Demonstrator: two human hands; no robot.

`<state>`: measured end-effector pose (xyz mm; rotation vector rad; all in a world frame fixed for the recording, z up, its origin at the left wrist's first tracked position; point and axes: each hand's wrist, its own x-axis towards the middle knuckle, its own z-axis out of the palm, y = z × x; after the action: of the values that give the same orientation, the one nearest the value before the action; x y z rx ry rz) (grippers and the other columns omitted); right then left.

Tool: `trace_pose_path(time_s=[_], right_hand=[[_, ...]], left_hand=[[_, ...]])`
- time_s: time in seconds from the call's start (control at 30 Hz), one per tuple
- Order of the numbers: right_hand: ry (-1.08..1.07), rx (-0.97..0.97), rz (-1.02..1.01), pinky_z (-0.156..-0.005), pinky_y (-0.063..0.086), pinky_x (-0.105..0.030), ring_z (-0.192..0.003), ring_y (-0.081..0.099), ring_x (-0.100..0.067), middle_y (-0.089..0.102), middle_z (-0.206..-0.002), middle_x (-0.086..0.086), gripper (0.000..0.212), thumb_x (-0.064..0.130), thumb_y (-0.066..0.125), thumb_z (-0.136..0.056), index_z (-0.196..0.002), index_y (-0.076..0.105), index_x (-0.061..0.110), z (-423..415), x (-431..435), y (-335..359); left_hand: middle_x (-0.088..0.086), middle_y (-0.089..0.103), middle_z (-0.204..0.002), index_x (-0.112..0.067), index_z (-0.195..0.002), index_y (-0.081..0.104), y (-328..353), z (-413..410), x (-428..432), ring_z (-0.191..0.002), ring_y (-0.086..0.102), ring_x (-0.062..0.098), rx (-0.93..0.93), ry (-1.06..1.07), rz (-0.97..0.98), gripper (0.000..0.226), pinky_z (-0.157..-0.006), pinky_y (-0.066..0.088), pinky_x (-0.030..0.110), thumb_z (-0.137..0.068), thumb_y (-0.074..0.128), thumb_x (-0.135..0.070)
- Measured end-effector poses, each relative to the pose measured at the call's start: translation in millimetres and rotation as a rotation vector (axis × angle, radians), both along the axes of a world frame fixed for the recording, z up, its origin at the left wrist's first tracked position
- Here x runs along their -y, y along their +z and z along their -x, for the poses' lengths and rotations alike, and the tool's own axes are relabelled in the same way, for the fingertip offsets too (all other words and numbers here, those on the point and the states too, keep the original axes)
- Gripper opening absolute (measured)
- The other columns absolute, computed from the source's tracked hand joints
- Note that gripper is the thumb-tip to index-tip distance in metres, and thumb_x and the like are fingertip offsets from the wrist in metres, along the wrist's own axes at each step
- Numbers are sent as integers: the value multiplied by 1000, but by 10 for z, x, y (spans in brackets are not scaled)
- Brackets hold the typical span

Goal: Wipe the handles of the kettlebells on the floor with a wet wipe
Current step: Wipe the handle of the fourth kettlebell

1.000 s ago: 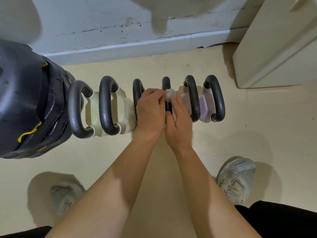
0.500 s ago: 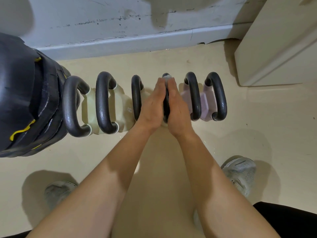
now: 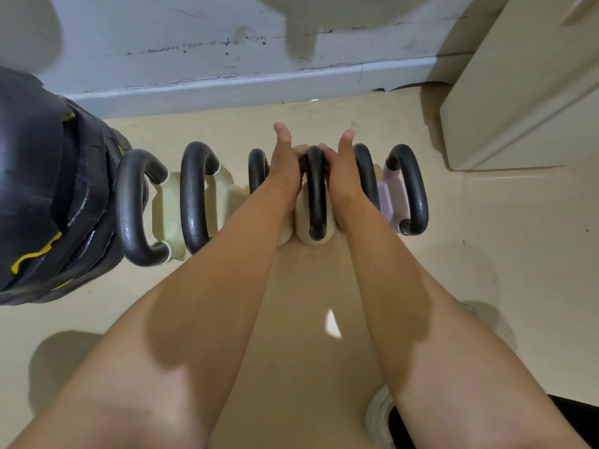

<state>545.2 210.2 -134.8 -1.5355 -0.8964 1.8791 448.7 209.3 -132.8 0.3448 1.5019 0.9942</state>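
Observation:
Several kettlebells stand in a row on the floor, with black handles over cream bodies point(image 3: 168, 202) and one purple body point(image 3: 387, 196). My left hand point(image 3: 285, 166) and my right hand point(image 3: 340, 170) flank the middle kettlebell handle point(image 3: 316, 189). Their fingers curl around its far bend and both thumbs stick up. No wet wipe shows; it may be hidden under the fingers. The other handles point(image 3: 194, 196) point(image 3: 411, 186) are untouched.
A large black object with yellow marks point(image 3: 42, 189) stands against the leftmost handle point(image 3: 133, 205). A cream cabinet point(image 3: 518, 92) stands at the right. The grey baseboard point(image 3: 227, 89) runs just behind the row. My white shoe point(image 3: 379, 416) is at the bottom right.
Both hands have slid from the near and middle part of the handle to its far bend. The white wipe seen between the fingers a second ago is out of sight now.

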Motion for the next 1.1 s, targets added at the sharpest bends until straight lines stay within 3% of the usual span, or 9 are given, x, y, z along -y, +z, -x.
trace_pose_path(time_s=[0.17,0.27,0.4,0.53,0.7,0.87,0.93,1.0,1.1], right_hand=[[-88,-62,-102,-115,43,-36,-109,67,-10,75,-104,2,51,57,32,-107,-92,74,31,-27,228,140],[-99,-16,-190,-111,48,-45,-102,73,-16,80,-94,-1,52,51,38,-108,-84,81,33,1,378,220],[-123,18,-292,-102,51,-51,-79,64,-11,65,-58,20,65,33,39,-112,-57,71,46,-29,582,280],[-177,0,-273,-95,56,-52,-88,70,-20,71,-78,10,42,42,47,-107,-76,74,33,-91,859,239],[-196,64,-240,-70,50,-12,-86,71,5,79,-93,10,39,46,46,-107,-99,77,24,-186,1242,155],[-166,36,-243,-67,43,2,-77,63,25,71,-73,35,38,34,38,-112,-90,69,37,-272,1480,130],[-171,-12,-211,-82,45,-2,-88,63,25,73,-81,35,42,35,36,-112,-90,71,41,-270,1540,100],[-183,-30,-182,-109,46,-27,-113,66,8,78,-109,20,43,46,37,-109,-101,79,39,-239,1584,56],[-220,-97,-145,-120,38,-48,-130,62,-12,74,-128,3,45,50,37,-106,-117,77,31,-193,1608,38]], left_hand=[[10,62,-129,-7,-138,54,175,-51,92,-97,62,14,-17,48,-90,83,-89,45,27,-98,19,-70],[0,70,-102,-18,-106,67,193,-163,234,-77,64,3,-39,16,-151,63,-70,47,19,-102,22,-62],[7,73,-107,-12,-111,70,138,-297,552,-95,70,9,36,55,-172,63,-83,51,23,-103,28,-58],[2,72,-115,-20,-109,71,92,-432,866,-112,65,11,106,116,-195,50,-96,46,28,-93,46,-60],[2,71,-96,-18,-91,70,19,-529,1207,-98,66,13,-88,111,-238,47,-97,50,37,-100,38,-51],[5,73,-114,-12,-109,71,-9,-626,1463,-110,65,9,-102,158,-186,49,-101,47,28,-102,41,-50],[0,74,-112,-12,-111,71,-18,-636,1498,-105,65,0,-135,124,-152,46,-97,45,22,-106,37,-43],[-2,74,-106,-15,-108,71,-53,-638,1503,-102,65,1,-172,65,-121,49,-95,46,22,-107,31,-43],[-4,72,-98,-14,-107,69,-72,-640,1458,-89,66,-5,-115,18,-85,53,-84,50,13,-108,25,-43]])
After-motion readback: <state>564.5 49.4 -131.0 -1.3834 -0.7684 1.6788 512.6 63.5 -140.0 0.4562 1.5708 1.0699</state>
